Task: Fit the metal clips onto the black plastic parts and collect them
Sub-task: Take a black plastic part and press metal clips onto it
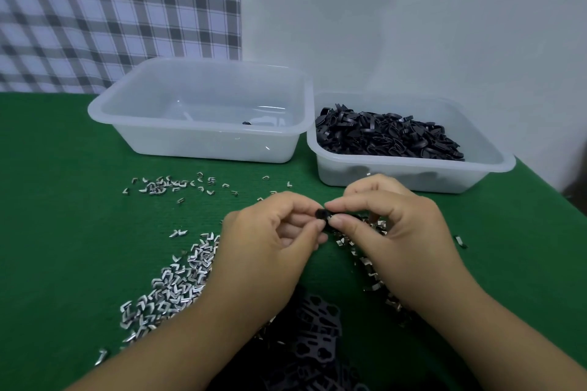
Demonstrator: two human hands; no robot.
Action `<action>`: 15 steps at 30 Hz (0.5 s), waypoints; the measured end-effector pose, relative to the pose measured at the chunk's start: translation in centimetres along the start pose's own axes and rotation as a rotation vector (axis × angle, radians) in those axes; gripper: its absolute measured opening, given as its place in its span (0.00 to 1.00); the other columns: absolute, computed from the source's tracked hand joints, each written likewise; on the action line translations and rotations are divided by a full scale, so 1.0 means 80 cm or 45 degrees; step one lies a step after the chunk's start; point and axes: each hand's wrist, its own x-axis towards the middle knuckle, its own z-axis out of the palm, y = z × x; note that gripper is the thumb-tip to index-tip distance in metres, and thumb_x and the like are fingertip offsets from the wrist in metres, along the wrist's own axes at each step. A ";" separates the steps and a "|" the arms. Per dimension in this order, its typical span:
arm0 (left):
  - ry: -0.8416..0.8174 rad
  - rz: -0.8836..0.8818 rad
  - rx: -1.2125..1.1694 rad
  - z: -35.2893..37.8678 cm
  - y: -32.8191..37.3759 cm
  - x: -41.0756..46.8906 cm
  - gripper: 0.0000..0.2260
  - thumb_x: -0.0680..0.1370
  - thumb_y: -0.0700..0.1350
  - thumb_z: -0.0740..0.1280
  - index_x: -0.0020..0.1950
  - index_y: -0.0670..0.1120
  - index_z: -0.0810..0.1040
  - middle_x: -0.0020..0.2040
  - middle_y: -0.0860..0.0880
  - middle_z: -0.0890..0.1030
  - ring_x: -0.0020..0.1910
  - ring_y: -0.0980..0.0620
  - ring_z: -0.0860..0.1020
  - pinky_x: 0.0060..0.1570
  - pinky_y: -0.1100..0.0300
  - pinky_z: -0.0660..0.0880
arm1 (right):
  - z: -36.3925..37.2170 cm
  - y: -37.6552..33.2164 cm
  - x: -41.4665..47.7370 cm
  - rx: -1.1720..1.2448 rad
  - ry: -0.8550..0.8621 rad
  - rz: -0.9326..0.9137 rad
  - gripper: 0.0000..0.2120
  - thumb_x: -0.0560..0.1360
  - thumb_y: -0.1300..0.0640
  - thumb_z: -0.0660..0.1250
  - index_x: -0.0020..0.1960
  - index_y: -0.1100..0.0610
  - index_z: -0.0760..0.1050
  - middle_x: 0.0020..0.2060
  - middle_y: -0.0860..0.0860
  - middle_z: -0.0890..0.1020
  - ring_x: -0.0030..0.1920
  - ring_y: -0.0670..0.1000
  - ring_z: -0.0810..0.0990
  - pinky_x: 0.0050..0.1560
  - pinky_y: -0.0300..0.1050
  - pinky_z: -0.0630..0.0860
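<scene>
My left hand and my right hand meet at the centre of the green table, both pinching one small black plastic part between thumb and fingertips. Whether a clip sits on it is hidden by my fingers. A large heap of metal clips lies left of my left wrist, and more clips lie under my right hand. A pile of black plastic parts lies between my forearms.
Two translucent tubs stand at the back: the left tub holds a single black piece, the right tub is heaped with black plastic parts. Scattered clips lie before the left tub. The table edge runs along the right.
</scene>
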 end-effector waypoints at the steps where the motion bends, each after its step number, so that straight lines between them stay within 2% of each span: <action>1: 0.004 -0.011 -0.013 0.000 0.000 0.000 0.11 0.72 0.32 0.71 0.39 0.49 0.82 0.34 0.52 0.85 0.33 0.57 0.84 0.35 0.68 0.78 | 0.001 0.000 0.000 -0.034 0.021 -0.029 0.07 0.67 0.62 0.74 0.42 0.52 0.83 0.40 0.45 0.79 0.45 0.46 0.77 0.47 0.33 0.71; 5: 0.023 -0.093 -0.151 -0.001 -0.001 -0.001 0.10 0.71 0.32 0.71 0.38 0.47 0.82 0.32 0.48 0.84 0.32 0.53 0.84 0.33 0.66 0.79 | 0.004 -0.001 -0.004 -0.222 0.161 -0.210 0.05 0.66 0.63 0.75 0.40 0.56 0.83 0.38 0.48 0.78 0.43 0.51 0.78 0.44 0.38 0.72; 10: 0.011 -0.145 -0.277 0.000 0.000 0.001 0.10 0.71 0.31 0.71 0.39 0.47 0.82 0.32 0.47 0.84 0.33 0.51 0.85 0.33 0.66 0.78 | 0.008 -0.002 -0.005 -0.350 0.232 -0.303 0.02 0.67 0.60 0.72 0.39 0.58 0.81 0.37 0.49 0.77 0.42 0.50 0.76 0.44 0.35 0.70; 15: -0.044 -0.140 -0.343 -0.001 -0.001 0.000 0.10 0.72 0.30 0.70 0.38 0.44 0.83 0.34 0.45 0.85 0.35 0.50 0.85 0.34 0.66 0.79 | 0.006 0.000 -0.004 -0.359 0.248 -0.313 0.02 0.66 0.62 0.74 0.37 0.58 0.81 0.36 0.49 0.77 0.41 0.50 0.75 0.44 0.32 0.69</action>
